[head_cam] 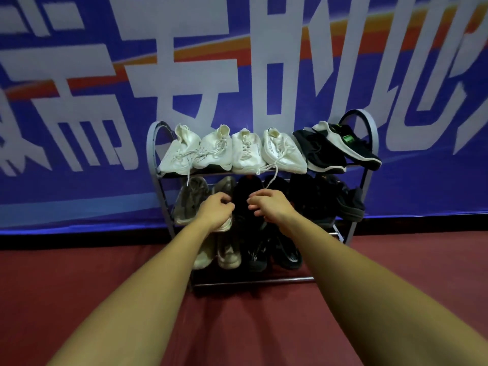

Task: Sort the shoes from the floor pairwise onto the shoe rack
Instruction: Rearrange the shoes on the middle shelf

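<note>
We see the black shoe [241,202] on the middle tier of the shoe rack [253,281], at the centre of the frame, between our left hand [217,211] and right hand [272,206]. Each grip is curled at the shoe; whether it pinches it we cannot tell. Four white shoes [247,151] and two black trainers [324,151] line the top tier, with a blue banner [79,128] behind.

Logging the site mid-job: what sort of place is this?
Probably a staged indoor hall rather than a home: a large blue printed banner serves as backdrop, the floor is dark red, and a metal shoe rack stands against it.
</note>
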The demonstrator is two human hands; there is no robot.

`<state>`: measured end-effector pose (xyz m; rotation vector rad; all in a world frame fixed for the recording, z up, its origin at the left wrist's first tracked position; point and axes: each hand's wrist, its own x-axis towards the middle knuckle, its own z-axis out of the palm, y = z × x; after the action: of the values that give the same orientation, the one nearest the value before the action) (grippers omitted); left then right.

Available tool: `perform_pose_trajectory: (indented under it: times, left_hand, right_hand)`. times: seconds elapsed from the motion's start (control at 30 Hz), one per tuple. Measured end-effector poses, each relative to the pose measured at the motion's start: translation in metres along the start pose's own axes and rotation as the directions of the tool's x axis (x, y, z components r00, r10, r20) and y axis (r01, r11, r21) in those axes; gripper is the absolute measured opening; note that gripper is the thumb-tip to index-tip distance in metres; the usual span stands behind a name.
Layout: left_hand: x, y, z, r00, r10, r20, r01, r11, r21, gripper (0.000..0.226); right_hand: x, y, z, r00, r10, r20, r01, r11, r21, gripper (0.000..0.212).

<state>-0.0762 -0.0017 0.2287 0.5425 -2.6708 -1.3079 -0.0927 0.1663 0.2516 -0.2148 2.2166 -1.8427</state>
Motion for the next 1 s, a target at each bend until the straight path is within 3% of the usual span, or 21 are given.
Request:
perform_pose_trajectory:
  times: [0.23, 0.4, 0.53, 0.7, 0.87, 1.0]
  left_hand:
    - [0.002, -0.030, -0.013, 0.987, -0.051, -0.154, 0.057, 0.998, 0.036, 0.029]
    - [0.007, -0.045, -0.014, 0.990, -0.049, -0.129, 0.067, 0.988, 0.139, 0.034]
    - [0.009, -0.054, -0.013, 0.990, -0.094, -0.106, 0.113, 0.974, 0.198, 0.033]
    - [0.012, -0.056, -0.013, 0.994, -0.102, -0.030, 0.106, 0.978, 0.181, 0.018]
    - [0.008, -0.050, -0.009, 0.989, -0.143, 0.046, 0.143, 0.990, -0.016, 0.014]
    - [0.001, -0.032, -0.010, 0.972, -0.225, 0.071, 0.235, 0.901, -0.364, 0.010]
  right_hand:
    - [0.033, 0.014, 0.061, 0.996, 0.010, 0.086, -0.002, 0.996, -0.093, 0.009]
    - [0.043, 0.029, 0.083, 0.999, -0.005, 0.052, 0.023, 0.937, -0.348, 0.021]
    - [0.046, 0.032, 0.081, 0.999, -0.003, 0.036, 0.018, 0.908, -0.419, 0.022]
    - [0.047, 0.035, 0.072, 0.998, -0.018, 0.056, 0.042, 0.886, -0.461, 0.029]
    - [0.045, 0.033, 0.062, 0.998, -0.029, 0.050, 0.047, 0.914, -0.402, 0.019]
    - [0.039, 0.030, 0.047, 0.998, 0.011, 0.061, 0.011, 0.932, -0.363, 0.018]
